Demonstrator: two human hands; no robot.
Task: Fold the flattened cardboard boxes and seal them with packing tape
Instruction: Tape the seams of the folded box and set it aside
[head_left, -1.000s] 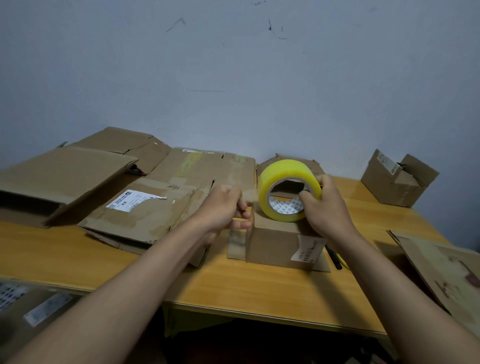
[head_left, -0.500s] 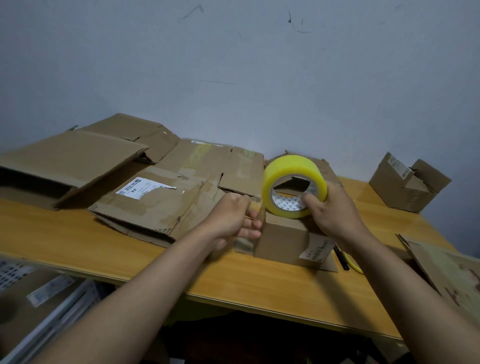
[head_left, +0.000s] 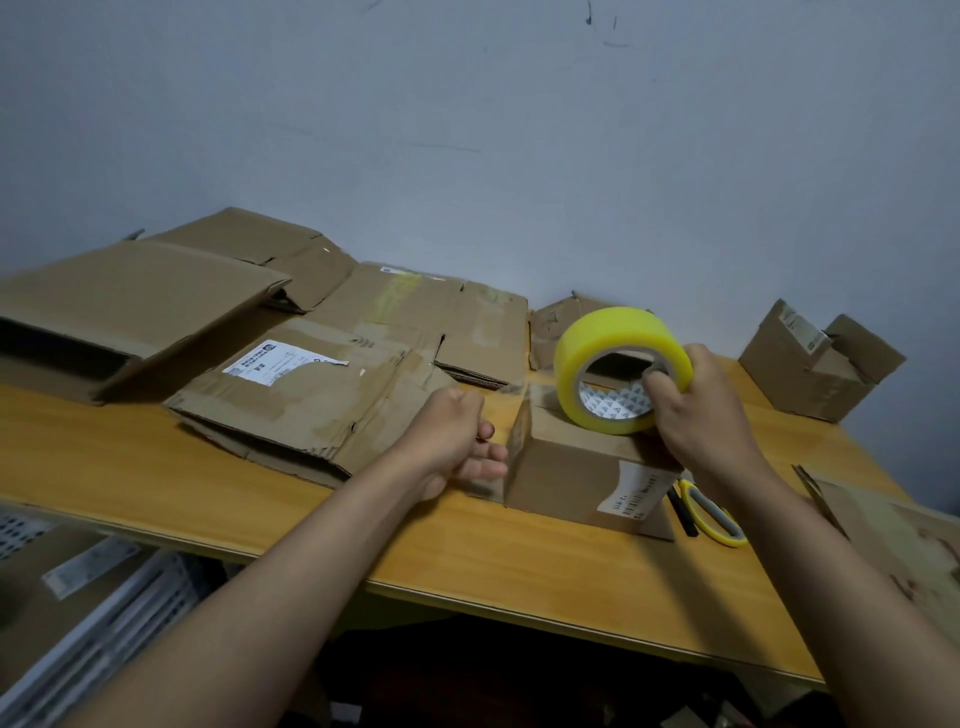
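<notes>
Currently the small cardboard box (head_left: 571, 467) stands folded on the wooden table (head_left: 519, 566), just right of centre in the head view. A white label (head_left: 636, 488) is stuck on its near face, toward the right corner.

Right hand (head_left: 701, 415): at about 3 o'clock from the box top. The fingers are curled through the core of the yellow tape roll (head_left: 621, 369), gripping its right rim. The roll stands on edge on top of the box, with its open core facing the camera.

Left hand (head_left: 457, 441): at about 9 o'clock from the box, beside its left face. The fingers are curled toward the palm, and the fingertips (head_left: 488, 431) lie against or very near the left edge of the box. A clear strip of tape appears to run from the roll across the box top toward this hand, but whether the fingers pinch its end cannot be told.

Surroundings:
- Flattened cardboard boxes (head_left: 311, 384) lie stacked at 10 o'clock from the small box, covering the rear left of the table; the top one carries a white shipping label (head_left: 275, 364).
- An open cardboard box (head_left: 815, 364) sits at 2 o'clock, near the wall.
- Scissors (head_left: 706, 512) with yellow handles lie on the table at 4 o'clock, just beside the small box.
- Another flattened cardboard piece (head_left: 893, 540) overhangs the right table edge.
</notes>
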